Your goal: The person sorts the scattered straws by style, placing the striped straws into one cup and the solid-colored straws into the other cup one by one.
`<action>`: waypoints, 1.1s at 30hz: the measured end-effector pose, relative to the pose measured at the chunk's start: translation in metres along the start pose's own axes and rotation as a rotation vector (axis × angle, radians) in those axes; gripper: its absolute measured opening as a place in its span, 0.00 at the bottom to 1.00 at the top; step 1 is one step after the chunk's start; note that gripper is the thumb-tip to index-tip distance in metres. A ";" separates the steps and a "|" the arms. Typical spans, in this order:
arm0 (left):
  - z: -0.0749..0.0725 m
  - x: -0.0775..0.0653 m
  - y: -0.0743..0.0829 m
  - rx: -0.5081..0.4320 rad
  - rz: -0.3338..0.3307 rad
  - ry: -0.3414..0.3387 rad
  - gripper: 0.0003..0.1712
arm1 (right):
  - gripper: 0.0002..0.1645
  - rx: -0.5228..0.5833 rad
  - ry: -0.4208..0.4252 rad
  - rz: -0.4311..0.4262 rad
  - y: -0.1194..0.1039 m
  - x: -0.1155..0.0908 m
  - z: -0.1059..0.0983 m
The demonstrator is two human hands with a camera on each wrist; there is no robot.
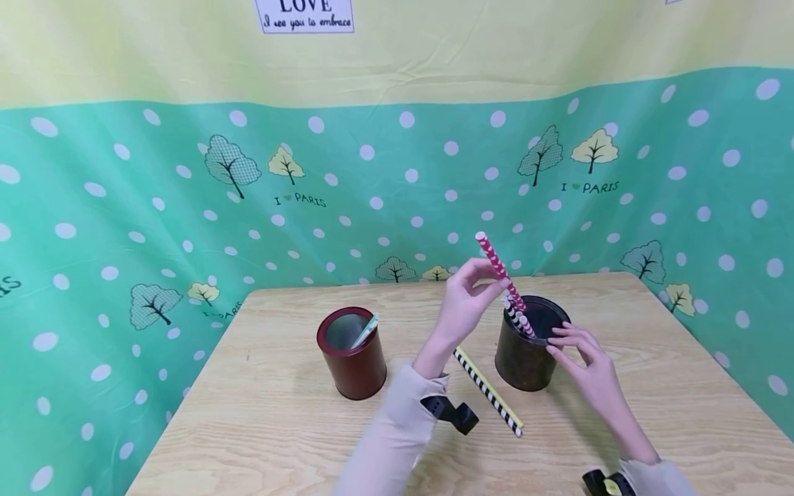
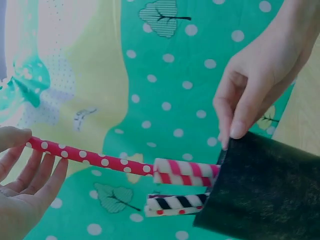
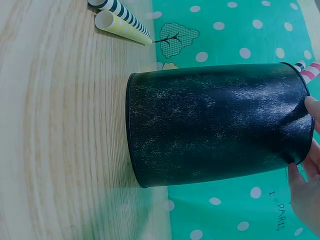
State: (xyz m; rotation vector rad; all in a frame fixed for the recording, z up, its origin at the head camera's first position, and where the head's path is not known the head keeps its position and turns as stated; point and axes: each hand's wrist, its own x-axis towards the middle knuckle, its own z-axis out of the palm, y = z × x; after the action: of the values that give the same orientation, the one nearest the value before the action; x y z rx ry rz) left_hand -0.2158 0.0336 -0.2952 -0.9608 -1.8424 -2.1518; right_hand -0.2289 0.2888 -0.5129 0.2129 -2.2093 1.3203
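My left hand point(image 1: 464, 296) pinches a red paper straw with white dots point(image 1: 491, 258) near its upper part. The straw slants down into a dark can point(image 1: 526, 362) that stands upright on the table. Beside it, pink-and-white and black-and-white striped straws point(image 2: 177, 202) poke out of the can's mouth. My right hand point(image 1: 586, 365) holds the can's near right rim between thumb and fingers. In the right wrist view the dark can point(image 3: 220, 125) fills the middle, with fingertips point(image 3: 311, 106) at its rim.
To the left stands a dark red can point(image 1: 355, 368) with a light blue-green straw point(image 1: 366, 331) leaning inside. A black-and-white striped straw and a yellow straw point(image 1: 496, 393) lie side by side between the cans. A dotted green cloth point(image 1: 409, 176) hangs behind the wooden table point(image 1: 260, 413).
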 end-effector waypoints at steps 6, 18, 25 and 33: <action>0.006 0.000 -0.006 0.033 -0.030 0.011 0.12 | 0.12 0.007 -0.011 -0.005 -0.002 -0.001 0.000; 0.012 -0.001 -0.023 0.099 -0.092 -0.002 0.12 | 0.12 0.027 0.002 -0.022 0.003 0.000 0.000; 0.012 -0.003 -0.034 0.192 -0.070 -0.007 0.12 | 0.12 0.052 0.001 -0.041 0.003 -0.001 0.002; 0.002 -0.010 -0.047 0.216 -0.105 -0.002 0.13 | 0.12 0.041 0.001 -0.028 0.005 -0.001 0.001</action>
State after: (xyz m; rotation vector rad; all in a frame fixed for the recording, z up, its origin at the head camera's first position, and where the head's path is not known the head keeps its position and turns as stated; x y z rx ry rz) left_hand -0.2312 0.0435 -0.3395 -0.8374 -2.1167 -1.9540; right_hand -0.2308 0.2905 -0.5174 0.2578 -2.1717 1.3509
